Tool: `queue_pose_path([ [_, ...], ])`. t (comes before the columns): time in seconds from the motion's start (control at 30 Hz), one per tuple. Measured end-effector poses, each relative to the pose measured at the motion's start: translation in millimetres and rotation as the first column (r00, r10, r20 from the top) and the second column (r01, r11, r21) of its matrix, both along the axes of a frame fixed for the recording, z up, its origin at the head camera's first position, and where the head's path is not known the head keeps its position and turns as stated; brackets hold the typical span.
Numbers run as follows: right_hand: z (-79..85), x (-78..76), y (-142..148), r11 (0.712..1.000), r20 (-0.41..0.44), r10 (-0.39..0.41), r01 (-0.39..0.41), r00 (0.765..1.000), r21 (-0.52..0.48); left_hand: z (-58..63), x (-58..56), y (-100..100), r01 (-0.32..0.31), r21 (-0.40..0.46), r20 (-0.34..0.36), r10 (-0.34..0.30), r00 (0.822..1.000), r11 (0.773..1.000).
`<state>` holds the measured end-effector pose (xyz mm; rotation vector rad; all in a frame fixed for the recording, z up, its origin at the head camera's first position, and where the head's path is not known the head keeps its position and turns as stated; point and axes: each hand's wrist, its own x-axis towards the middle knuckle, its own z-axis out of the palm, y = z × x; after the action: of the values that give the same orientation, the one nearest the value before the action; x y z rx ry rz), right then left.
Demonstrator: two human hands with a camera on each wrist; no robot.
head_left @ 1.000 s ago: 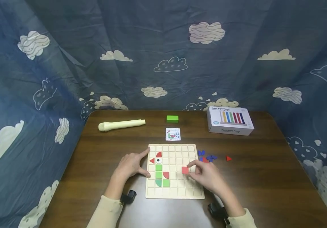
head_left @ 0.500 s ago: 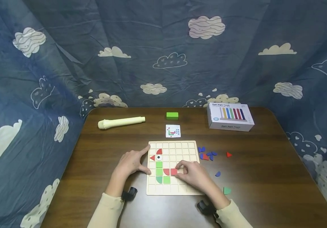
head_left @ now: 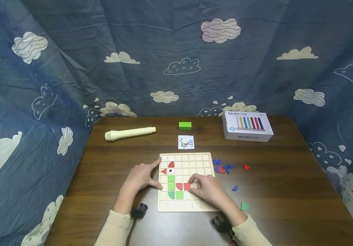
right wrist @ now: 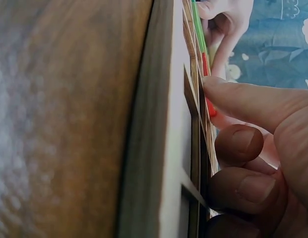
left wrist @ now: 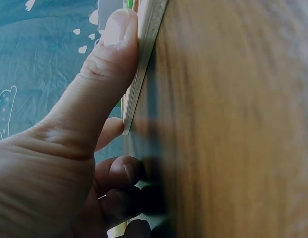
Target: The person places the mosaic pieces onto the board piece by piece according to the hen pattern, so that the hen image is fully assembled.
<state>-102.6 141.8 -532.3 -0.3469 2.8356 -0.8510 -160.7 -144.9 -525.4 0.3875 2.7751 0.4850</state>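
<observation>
In the head view a pale wooden grid board [head_left: 198, 165] lies on the table. My left hand [head_left: 139, 176] touches its left edge, thumb [left wrist: 111, 54] and index finger spread apart along the rim. A red square tile [head_left: 187, 186] sits at a cell in the board's middle, pinched between the thumb and index finger of my right hand [head_left: 210, 188]. Left of that tile is a red quarter-round piece [head_left: 179, 186]. Green squares [head_left: 171, 178], a green quarter-round [head_left: 171, 195], a round eye piece [head_left: 171, 171], a red triangle [head_left: 164, 171] and another red quarter-round [head_left: 171, 164] occupy other cells.
Blue pieces [head_left: 230, 166] and a red one lie right of the board, with a red triangle [head_left: 246, 167] and a green piece [head_left: 244, 206] farther out. Behind are a pattern card [head_left: 186, 142], green block [head_left: 185, 126], cream microphone-shaped object [head_left: 130, 133] and box [head_left: 248, 126].
My right hand has carried the red square left across the board to beside the red quarter-round, and it stays there over the last half second. The left hand keeps its place.
</observation>
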Motion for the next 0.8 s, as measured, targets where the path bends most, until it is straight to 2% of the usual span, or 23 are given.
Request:
queue_pose_path([
  [0.17,0.3,1.1,-2.0,1.000,0.017,0.016,-0.016,1.000,-0.014,-1.4,1.7,-1.9,-0.013,-0.010,0.017,0.013,1.000,1.000],
  [0.4,0.2,-1.1,-2.1,1.000,-0.015,0.007,-0.006,1.000,0.007,-2.2,-1.2,-0.7,-0.003,-0.011,-0.003,0.003,1.000,1.000],
  [0.63,0.3,-2.2,-2.2,1.000,0.009,-0.003,0.003,1.000,0.015,-0.3,-1.1,-0.8,0.004,-0.006,0.012,-0.004,1.000,1.000],
  [0.73,1.5,-2.3,3.3,0.999,0.028,-0.006,0.008,1.000,-0.040,-0.5,-1.5,-0.9,0.011,-0.001,0.008,-0.011,1.000,1.000],
  [0.8,6.4,-1.4,12.7,0.994,0.040,-0.005,0.009,0.999,-0.112,-0.4,-1.7,-0.5,0.008,-0.001,0.010,-0.008,1.000,1.000],
])
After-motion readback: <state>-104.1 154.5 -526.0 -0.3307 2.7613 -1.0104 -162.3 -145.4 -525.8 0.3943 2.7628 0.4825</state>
